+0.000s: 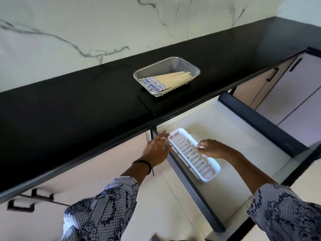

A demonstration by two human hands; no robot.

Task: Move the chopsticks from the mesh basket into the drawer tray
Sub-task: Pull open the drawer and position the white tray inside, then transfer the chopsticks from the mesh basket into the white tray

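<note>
**Chopsticks in the basket, both hands at the tray**

The chopsticks (167,80) lie bundled in the mesh basket (175,64), blue-patterned ends toward the near left corner, bare wood ends fanning to the right. The basket stands on the black desk (69,108) in front of a marble wall (69,32), well apart from both hands.

Below the desk edge a drawer (243,150) stands pulled out. A white slotted tray (191,155) lies inside it, close to the drawer's left wall, running diagonally from far left to near right.

The left hand (157,147) hovers over the drawer's left wall beside the tray's far end, fingers (162,134) spread and relaxed, holding nothing; a ring shows on one finger and a dark band on the wrist. The right hand (211,147) sits at the tray's right rim with fingers curled in a pinch on the rim.

Both sleeves are patterned blue and white. Cabinet doors with dark handles show at far right
</note>
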